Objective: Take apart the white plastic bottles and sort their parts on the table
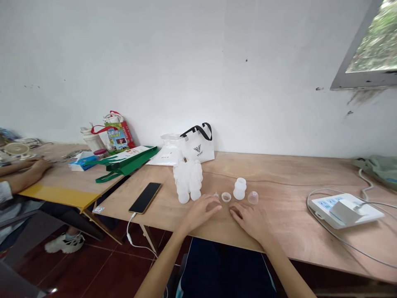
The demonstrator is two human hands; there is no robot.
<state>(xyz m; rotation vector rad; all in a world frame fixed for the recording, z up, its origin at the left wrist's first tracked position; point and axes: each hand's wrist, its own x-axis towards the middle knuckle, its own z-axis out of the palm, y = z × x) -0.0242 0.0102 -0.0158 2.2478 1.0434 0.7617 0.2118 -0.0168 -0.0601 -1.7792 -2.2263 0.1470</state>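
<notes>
- At far left, I see a co-worker's forearm [26, 178] resting on the neighbouring table [62, 189].
- Right of it is a blue-and-white tissue pack [83, 162], then a green bag [136, 162] lying on its side.
- A smartphone [145, 198], dark screen up, lies near the front edge of the wooden table [288, 178]; a white cable [129, 236] connects at its near end.
- A white plastic mailer [166, 155] lies near the wall.
- A cluster of translucent white bottles [187, 180] stands in front of the white tote bag [198, 145], which has black handles.
- My left hand [202, 212] is palm down beside the cluster, fingers loosely extended, thumb spread, gripping nothing.
- Just beyond its fingertips sits a small clear teat-like piece [216, 195]; I cannot tell whether they touch.
- A translucent ring [226, 197] lies flat between both hands, slightly beyond them.
- A single waisted white bottle [240, 189] stands upright beyond my right hand [247, 218], which rests palm down, fingers slightly bent, holding nothing.
- A clear domed cap [253, 198] stands just right of that bottle.
- At far right is a white power strip [322, 206] carrying a white block [345, 213].
</notes>
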